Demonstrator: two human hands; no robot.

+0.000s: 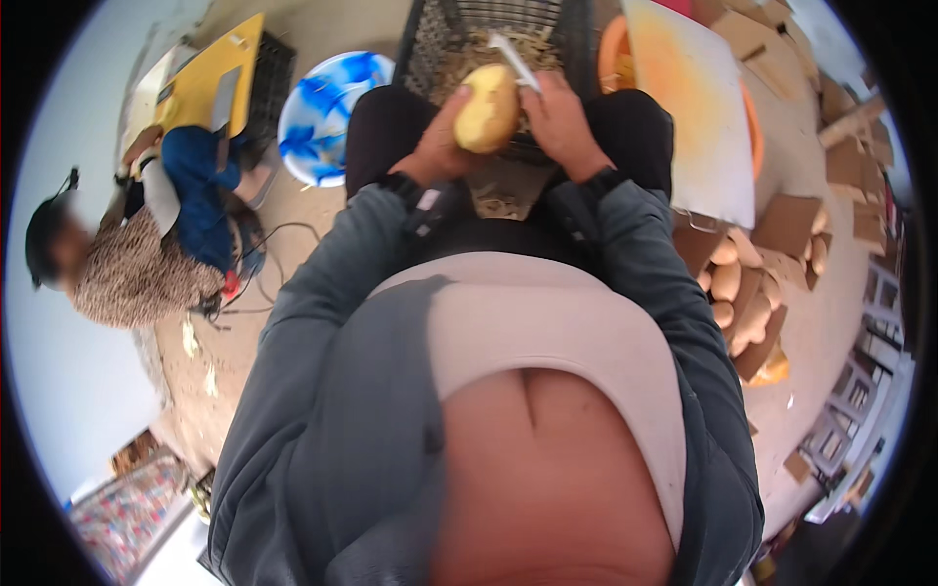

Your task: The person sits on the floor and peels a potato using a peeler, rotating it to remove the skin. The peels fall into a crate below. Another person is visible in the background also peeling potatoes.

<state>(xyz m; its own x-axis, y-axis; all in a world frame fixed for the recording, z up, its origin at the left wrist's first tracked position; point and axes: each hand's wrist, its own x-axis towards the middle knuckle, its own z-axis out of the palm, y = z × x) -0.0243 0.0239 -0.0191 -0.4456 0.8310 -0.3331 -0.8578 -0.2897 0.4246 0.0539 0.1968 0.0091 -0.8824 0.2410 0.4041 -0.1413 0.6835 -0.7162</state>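
Note:
My left hand [438,146] is wrapped around the lower left side of a pale yellow potato [484,110], which looks mostly peeled, with a few darker patches. To its right, my right hand [563,124] grips a white peeler [516,63] that points up and to the left. The peeler's head is above the potato and appears apart from it. Both hands are between my knees, over the near side of a black plastic crate [577,51]. Peelings [451,79] lie in a thick layer inside the crate.
A blue-and-white basin [299,95] stands left of my knee. Farther left sits a co-worker [146,256] beside a yellow board [253,55] and a cleaver [225,95]. On the right, a stained white board [689,117] covers an orange tub [612,51]; cardboard boxes hold potatoes [725,282].

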